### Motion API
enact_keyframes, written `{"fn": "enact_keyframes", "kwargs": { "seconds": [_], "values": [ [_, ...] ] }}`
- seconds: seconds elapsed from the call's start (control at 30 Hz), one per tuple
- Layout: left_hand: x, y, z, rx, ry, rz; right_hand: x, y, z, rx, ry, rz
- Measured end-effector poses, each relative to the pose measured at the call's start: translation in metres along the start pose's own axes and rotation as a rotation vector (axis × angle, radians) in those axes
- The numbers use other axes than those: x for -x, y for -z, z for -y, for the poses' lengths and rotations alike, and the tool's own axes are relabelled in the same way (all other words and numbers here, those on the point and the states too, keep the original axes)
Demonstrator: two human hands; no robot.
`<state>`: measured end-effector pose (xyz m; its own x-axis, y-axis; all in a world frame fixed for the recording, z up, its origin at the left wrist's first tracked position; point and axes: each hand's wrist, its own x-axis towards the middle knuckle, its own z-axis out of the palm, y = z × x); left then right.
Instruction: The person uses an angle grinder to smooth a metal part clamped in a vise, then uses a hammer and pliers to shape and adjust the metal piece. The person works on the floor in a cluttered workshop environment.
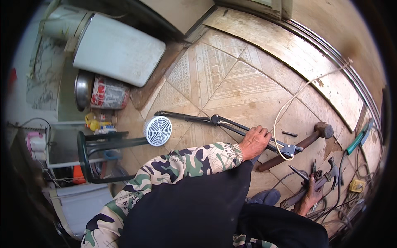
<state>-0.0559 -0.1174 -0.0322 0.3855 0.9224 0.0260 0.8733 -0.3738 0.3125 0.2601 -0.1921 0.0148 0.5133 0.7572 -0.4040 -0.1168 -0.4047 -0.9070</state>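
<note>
Over the patterned beige tile floor point(231, 89), your left grip point(254, 142) was closed around a slim black jointed frame point(215, 120) reaching toward the right edge, near which your right grip point(311, 193) clasped a dark metal claw hammer point(294, 198).

folding frame point(215, 120): black | sleeve point(190, 161), 7 o'clock: black-green-tan camouflage | slotted disc point(159, 131), 9 o'clock: bluish white | tool handle point(355, 142), 3 o'clock: green | floor point(219, 87), 1 o'clock: patterned beige

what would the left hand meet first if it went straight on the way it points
Probably the pale cable, which curves across just ahead of the left hand; how high it sits above the floor is hard to tell.
</note>
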Motion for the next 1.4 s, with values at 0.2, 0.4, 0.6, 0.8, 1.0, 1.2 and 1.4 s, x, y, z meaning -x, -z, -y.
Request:
{"fn": "enact_keyframes", "kwargs": {
  "seconds": [0.2,0.4,0.6,0.8,1.0,1.2,1.4],
  "values": [
    [-0.005,-0.018,0.012,0.127,-0.082,0.001,-0.006,0.000,0.006,0.048,-0.006,0.036],
    [-0.035,0.023,0.020,0.320,-0.015,0.345,-0.006,0.001,0.002,0.009,-0.011,0.039],
    [-0.059,0.041,0.049,0.538,0.029,0.494,-0.018,-0.020,0.021,-0.065,-0.096,0.001],
    [-0.070,0.032,0.048,0.564,0.113,0.679,-0.037,-0.025,0.014,-0.313,-0.107,-0.012],
    [-0.066,0.044,0.032,0.523,0.032,0.622,-0.049,-0.024,0.009,-0.353,-0.103,-0.040],
    [-0.070,0.032,0.034,0.330,-0.041,0.520,-0.057,-0.021,0.013,-0.332,-0.051,-0.095],
    [-0.079,0.033,0.036,0.377,0.018,0.602,-0.064,-0.020,0.017,-0.338,-0.062,-0.063]
  ]
}}
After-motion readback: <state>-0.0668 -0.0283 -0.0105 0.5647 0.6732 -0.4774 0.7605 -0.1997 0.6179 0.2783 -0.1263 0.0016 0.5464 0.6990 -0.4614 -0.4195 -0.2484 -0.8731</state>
